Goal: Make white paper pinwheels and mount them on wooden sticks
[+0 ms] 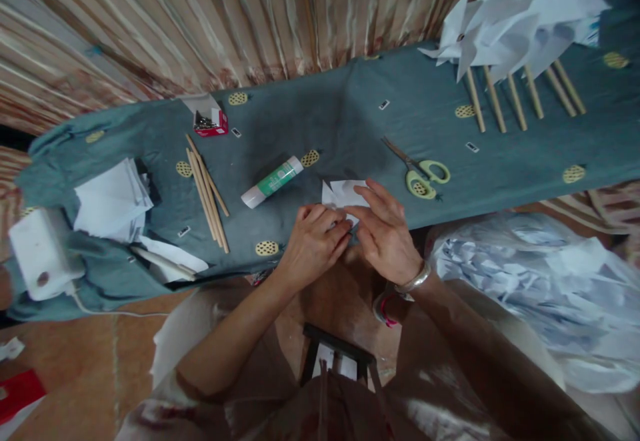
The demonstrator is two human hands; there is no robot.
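Note:
At the near edge of the table, a small cut piece of white paper is between my two hands. My left hand is closed, its curled fingers pinching the paper's lower part. My right hand grips the paper from the right, fingers bent over it; its thumb is hidden. The fingertips of both hands nearly meet and cover part of the paper. A glue stick with a green label lies just left of the paper. To the right rest scissors with light green handles, blades pointing up and left.
Several paper pinwheels on sticks lie at the back right. On the left are wooden sticks, a paper stack, a red box of small metal pieces and a white device with a cable. A plastic bag of paper stands right.

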